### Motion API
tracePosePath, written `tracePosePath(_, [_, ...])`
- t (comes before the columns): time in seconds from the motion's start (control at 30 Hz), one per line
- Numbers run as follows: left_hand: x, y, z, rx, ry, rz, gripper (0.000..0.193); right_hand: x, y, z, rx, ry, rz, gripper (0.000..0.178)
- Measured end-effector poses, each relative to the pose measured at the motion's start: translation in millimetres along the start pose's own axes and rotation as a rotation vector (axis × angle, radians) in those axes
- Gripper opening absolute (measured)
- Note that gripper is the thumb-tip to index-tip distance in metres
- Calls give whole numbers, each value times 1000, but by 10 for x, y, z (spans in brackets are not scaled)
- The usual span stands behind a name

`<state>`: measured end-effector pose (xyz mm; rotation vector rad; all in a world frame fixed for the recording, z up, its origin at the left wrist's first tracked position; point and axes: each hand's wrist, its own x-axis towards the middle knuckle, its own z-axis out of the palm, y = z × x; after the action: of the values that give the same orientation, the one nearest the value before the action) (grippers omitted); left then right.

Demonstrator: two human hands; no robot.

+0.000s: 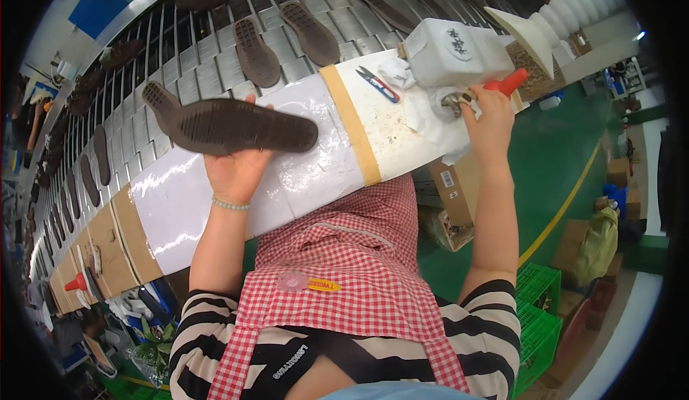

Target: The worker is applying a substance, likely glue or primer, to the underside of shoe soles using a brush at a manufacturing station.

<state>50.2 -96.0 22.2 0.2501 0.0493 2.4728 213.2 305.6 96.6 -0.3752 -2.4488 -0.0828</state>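
Observation:
A dark brown shoe sole [244, 126] lies across my left hand [237, 174], ridged underside up, with fingertips curling over its far edge. My right hand [491, 116] is at the right end of the bench, thumb and fingers pinched around something small and dark that I cannot make out. Just beside those fingertips is a small round container [451, 104] on crumpled white tissue [430, 123]. A red cone-shaped piece [511, 82] sticks out behind the right hand. Thread snips [378, 85] with blue and red handles lie on the white board.
A slatted metal conveyor [208, 73] runs along the far side, carrying several soles [257, 54]. A translucent plastic jug [452, 52] stands at the right, near a white funnel-ended hose [535, 34]. Green crates [538, 328] stand on the floor at lower right.

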Motion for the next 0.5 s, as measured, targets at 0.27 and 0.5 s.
tracePosePath(0.27, [-575,198,-32,113,221,-28,65,-81,-27,84,-35,-128,72,37])
tracePosePath(0.5, [-856,446,-25,72,173,-607,85,-222,380,-18,22,-225,186,43])
